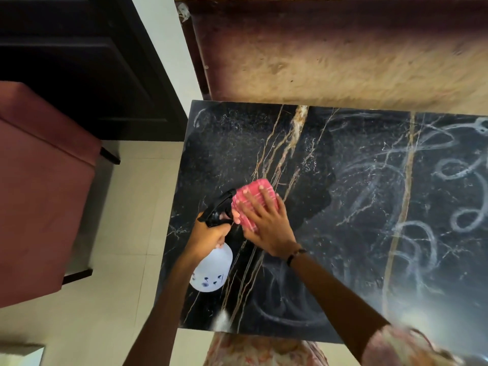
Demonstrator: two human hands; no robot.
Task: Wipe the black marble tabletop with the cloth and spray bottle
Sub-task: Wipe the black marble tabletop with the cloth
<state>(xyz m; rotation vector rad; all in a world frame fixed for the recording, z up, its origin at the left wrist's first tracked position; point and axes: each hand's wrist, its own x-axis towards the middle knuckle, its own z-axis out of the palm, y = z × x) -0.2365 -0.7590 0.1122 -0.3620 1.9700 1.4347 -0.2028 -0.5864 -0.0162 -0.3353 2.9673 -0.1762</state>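
Note:
The black marble tabletop [356, 220] with gold veins fills the middle and right; white swirled smears cover its right half and near edge. My right hand [266, 223] lies flat, fingers spread, pressing a folded red checked cloth [254, 192] onto the left part of the top. My left hand [208, 235] grips the neck of a white spray bottle [211, 270] with a black trigger head [219, 207], held over the table's left edge, nozzle right beside the cloth.
A maroon upholstered seat [39, 194] with dark legs stands to the left on the pale tiled floor [126, 233]. A dark cabinet [79, 62] is at the back left. A brown worn surface [343, 56] rises behind the table.

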